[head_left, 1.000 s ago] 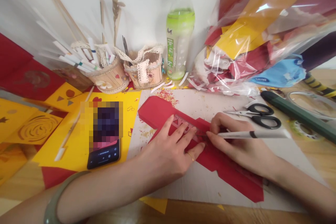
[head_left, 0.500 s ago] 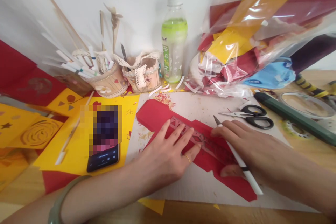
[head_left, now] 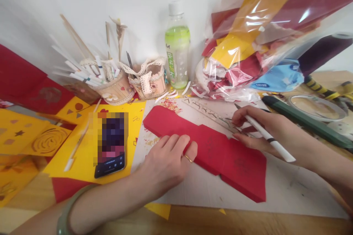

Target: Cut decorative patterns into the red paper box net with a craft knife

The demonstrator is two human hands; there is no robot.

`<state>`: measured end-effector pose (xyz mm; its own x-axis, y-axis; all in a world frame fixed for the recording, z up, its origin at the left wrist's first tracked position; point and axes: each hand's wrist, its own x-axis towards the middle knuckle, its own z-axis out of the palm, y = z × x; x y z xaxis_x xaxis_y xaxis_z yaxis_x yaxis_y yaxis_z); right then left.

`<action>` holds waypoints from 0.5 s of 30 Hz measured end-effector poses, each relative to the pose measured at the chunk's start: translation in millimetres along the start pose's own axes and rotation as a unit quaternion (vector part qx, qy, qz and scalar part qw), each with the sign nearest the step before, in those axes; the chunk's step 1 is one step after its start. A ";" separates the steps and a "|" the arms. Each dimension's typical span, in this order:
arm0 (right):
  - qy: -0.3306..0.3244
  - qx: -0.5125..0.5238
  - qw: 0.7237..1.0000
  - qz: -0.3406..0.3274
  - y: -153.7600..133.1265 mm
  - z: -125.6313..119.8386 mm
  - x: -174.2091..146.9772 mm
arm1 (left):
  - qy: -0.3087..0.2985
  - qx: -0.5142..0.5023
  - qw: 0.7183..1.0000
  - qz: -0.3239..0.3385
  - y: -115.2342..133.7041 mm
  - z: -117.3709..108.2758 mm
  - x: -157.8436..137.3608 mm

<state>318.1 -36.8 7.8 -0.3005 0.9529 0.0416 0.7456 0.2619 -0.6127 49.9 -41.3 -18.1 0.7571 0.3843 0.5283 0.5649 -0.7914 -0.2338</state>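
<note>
A folded red paper piece [head_left: 204, 147] lies slantwise on the white board, with faint dark pencil-like marks on its right half. My left hand [head_left: 173, 154] rests at its near edge, fingers curled over the paper and thumb hidden beneath. In my right hand [head_left: 256, 128] a white pen [head_left: 271, 141] with a dark band lies across the fingers, its dark tip pointing up and left. The same hand pinches the right end of a clear stencil ruler [head_left: 205, 110], which now lies just beyond the paper's far edge. Behind this hand, the black-handled scissors are mostly hidden.
A phone [head_left: 110, 169] lies on yellow paper at left, beside a thin white-tipped stick [head_left: 74, 150]. Pen baskets [head_left: 113, 90], a green drink bottle [head_left: 178, 55] and a plastic bag of paper scraps [head_left: 231, 66] line the wall. A green cutter [head_left: 303, 119] and a tape roll [head_left: 317, 106] are at right.
The stencil ruler has come off the red paper and moved to its far side with my right hand. My left hand has slid toward the near edge, its fingers now curled.
</note>
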 end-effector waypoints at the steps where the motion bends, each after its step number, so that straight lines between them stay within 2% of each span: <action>1: -0.002 0.012 1.000 -0.002 0.2 -0.5 0.3 | -0.003 0.003 1.000 -0.004 0.9 -2.3 0.0; 3: -0.009 0.025 1.000 -0.003 -1.5 -0.4 0.5 | -0.013 0.003 1.000 -0.023 4.6 -7.4 0.3; 6: -0.038 0.052 0.998 0.004 -6.7 -0.1 -1.5 | -0.060 0.012 0.997 -0.054 13.8 -14.6 0.7; 11: -0.086 0.119 0.989 -0.007 -10.1 -4.3 -9.4 | -0.130 0.083 0.983 -0.097 27.0 -17.2 -5.3; 15: -0.112 0.155 0.981 -0.036 -6.4 -4.6 -13.2 | -0.142 0.079 0.984 -0.067 25.5 -12.6 -18.5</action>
<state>320.0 -50.4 14.8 -0.4952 0.8667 -0.0600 0.5121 0.2354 -0.8260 46.1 -74.6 -23.6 0.7212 0.6151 0.3186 0.6926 -0.6494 -0.3141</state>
